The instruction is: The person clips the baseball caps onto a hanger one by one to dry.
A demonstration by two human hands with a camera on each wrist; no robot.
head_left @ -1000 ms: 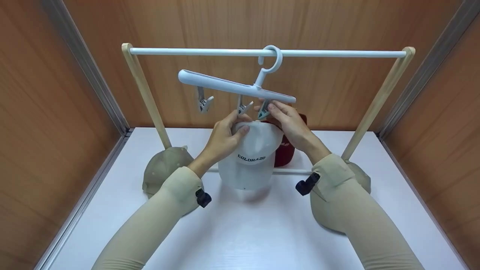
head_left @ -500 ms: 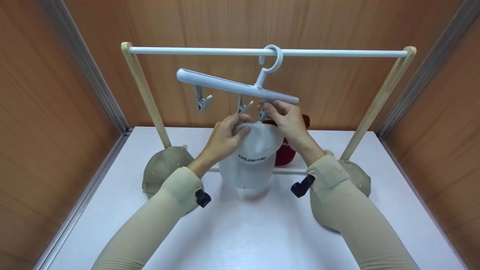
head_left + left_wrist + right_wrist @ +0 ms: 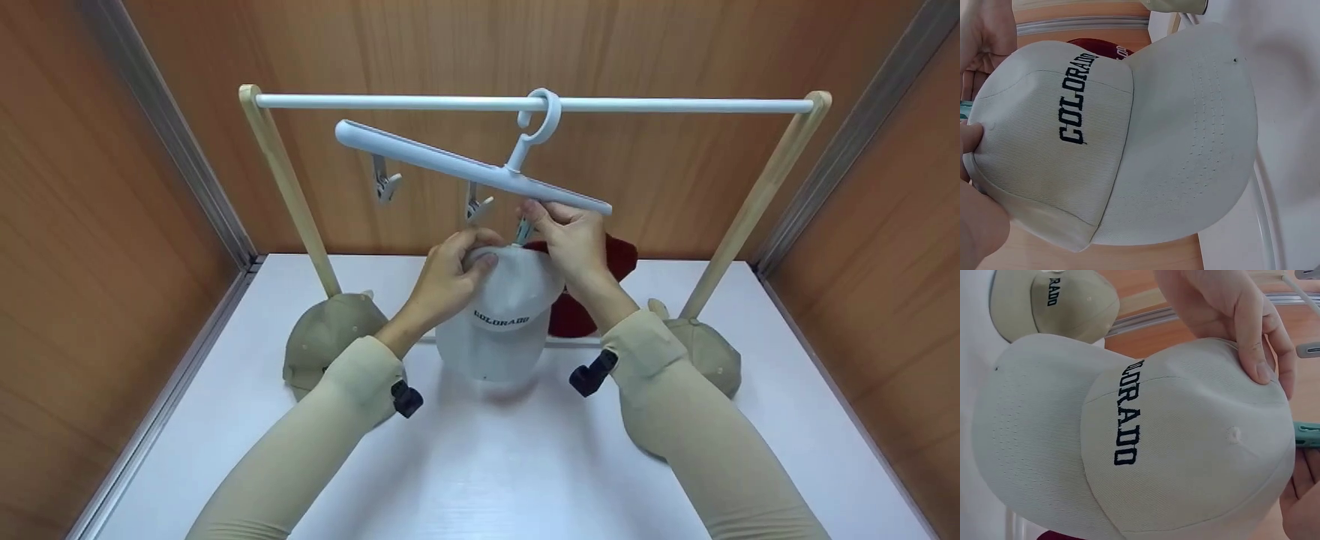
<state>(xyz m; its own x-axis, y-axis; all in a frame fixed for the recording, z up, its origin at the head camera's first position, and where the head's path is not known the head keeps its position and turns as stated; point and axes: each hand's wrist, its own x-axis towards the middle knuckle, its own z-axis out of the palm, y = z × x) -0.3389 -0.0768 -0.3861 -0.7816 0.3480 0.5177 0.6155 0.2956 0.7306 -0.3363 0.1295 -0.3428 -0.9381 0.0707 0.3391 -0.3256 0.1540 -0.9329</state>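
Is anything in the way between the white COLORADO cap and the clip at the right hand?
Nothing visible. The left hand holds the white COLORADO cap, and the teal clip, pinched by the right hand, reaches the cap's crown edge; whether it grips the fabric is hidden. The dark red cap is behind, not between them.

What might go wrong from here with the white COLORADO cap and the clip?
The teal clip in the right hand is at the edge of the white cap, but its bite is hidden; a shallow one might let the cap drop once the left hand lets go. The hanger tilts on the white rail, so it may swing when released. The red cap just behind could get nudged.
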